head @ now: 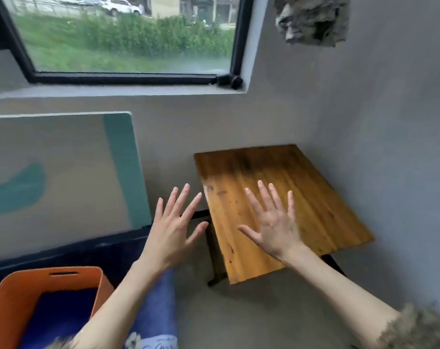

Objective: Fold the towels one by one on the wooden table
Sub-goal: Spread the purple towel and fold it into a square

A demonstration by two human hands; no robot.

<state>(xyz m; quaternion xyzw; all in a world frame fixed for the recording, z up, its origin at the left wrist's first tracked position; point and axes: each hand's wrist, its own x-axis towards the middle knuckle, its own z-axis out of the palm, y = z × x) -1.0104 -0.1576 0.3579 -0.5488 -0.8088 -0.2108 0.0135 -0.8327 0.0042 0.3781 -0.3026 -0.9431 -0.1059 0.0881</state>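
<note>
Dark blue towel (pixel 60 316) lying inside orange basket (pixel 98 280), lower left. Wooden table (pixel 327 205) standing in corner. Left hand (pixel 172 230) and right hand (pixel 276 222) hovering with fingers spread, holding nothing.

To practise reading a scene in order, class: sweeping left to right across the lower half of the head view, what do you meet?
Orange felt basket with a slot handle → open left hand with spread fingers → open right hand above the small wooden slatted table.
</note>
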